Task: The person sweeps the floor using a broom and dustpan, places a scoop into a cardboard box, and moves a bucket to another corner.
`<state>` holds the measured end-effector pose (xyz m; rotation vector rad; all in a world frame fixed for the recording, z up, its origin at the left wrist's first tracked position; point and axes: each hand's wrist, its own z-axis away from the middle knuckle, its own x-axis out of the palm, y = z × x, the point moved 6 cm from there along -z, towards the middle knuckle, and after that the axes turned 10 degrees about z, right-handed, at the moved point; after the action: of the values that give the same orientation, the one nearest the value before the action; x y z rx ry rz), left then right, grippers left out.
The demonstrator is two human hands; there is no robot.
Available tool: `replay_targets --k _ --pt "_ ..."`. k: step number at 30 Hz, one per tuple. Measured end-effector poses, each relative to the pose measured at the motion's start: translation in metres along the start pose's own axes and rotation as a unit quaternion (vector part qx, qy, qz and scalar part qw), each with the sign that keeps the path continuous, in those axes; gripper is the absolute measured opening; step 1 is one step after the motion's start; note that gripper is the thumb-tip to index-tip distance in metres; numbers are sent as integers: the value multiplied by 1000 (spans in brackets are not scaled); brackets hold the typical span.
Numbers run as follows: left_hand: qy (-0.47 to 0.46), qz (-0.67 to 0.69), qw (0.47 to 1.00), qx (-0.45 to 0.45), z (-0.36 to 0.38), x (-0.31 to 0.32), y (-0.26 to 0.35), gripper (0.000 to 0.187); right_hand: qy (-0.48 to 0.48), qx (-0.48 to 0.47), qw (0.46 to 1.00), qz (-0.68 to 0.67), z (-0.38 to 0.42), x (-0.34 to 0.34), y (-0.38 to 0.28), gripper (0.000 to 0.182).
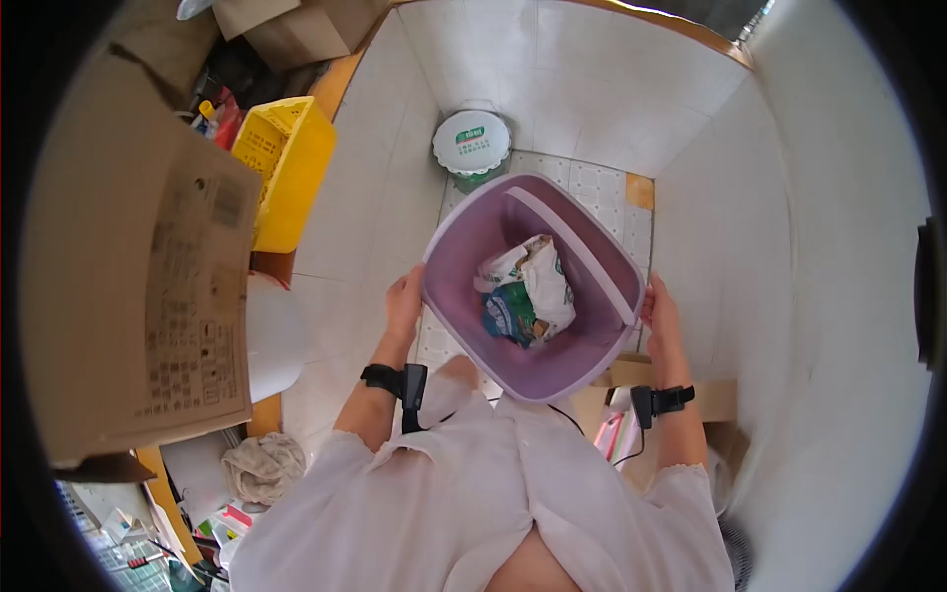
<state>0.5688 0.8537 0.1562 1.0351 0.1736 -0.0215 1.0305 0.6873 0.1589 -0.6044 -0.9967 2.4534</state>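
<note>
Between my two hands is a purple bin [464, 237] with a pale handle band [582, 259] across its opening. My left hand [404, 304] grips its left side, fingers pressed on the outer wall and partly hidden behind it. On the right side my right hand [661, 311] holds the bin near the rim, its fingertips partly out of sight. Crumpled white, green and blue packaging [528, 293] lies at the bottom inside. Black straps with small devices sit on both wrists.
A white-lidded bucket [473, 144] stands on the tiled floor beyond the bin. At left are a large cardboard box [148, 286], a yellow basket [296, 178] and a crumpled cloth [264, 468]. White walls close in ahead and at right.
</note>
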Motion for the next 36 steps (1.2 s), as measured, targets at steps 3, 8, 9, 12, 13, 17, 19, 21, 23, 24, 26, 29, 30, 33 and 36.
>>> replay_targets --k 3,8,9,12,13,17,19,21,23,24,26,29,30,33,36 --pt "25 6 999 -31 -20 32 12 47 -18 2 1000 16 -45 0 -28 51" --pt "34 21 998 -52 -77 58 14 46 -23 -17 1000 13 -114 26 -103 41" --pt "38 32 997 -59 -87 62 18 46 -29 -17 999 19 -132 34 -114 40" --pt "55 57 994 -73 -119 72 28 45 -36 -19 999 26 -181 63 -145 39" --pt "65 66 993 -79 -133 75 31 45 -36 -17 999 21 -198 75 -155 39" --pt "75 104 988 -86 -195 87 46 45 -40 -8 997 58 -275 126 -193 40" --pt "97 101 986 -93 -219 84 45 43 -49 -14 995 87 -309 152 -208 42" --pt "99 111 983 -107 -246 86 50 43 -63 -10 994 86 -337 180 -230 43" --pt "99 124 980 -119 -277 93 59 42 -73 -12 993 93 -365 210 -258 44" --pt "97 135 979 -115 -291 97 65 42 -82 -14 993 81 -381 225 -269 45" --pt "95 145 976 -129 -307 97 57 40 -104 -3 988 118 -417 241 -270 48" --pt "130 134 971 -151 -339 111 63 39 -108 5 987 121 -457 275 -297 44" --pt "142 139 967 -160 -352 115 62 39 -133 0 985 114 -477 289 -302 43" --pt "138 151 967 -153 -386 125 57 42 -164 11 978 128 -520 306 -292 43" --pt "153 127 963 -184 -418 135 55 42 -202 15 966 161 -554 331 -308 51"
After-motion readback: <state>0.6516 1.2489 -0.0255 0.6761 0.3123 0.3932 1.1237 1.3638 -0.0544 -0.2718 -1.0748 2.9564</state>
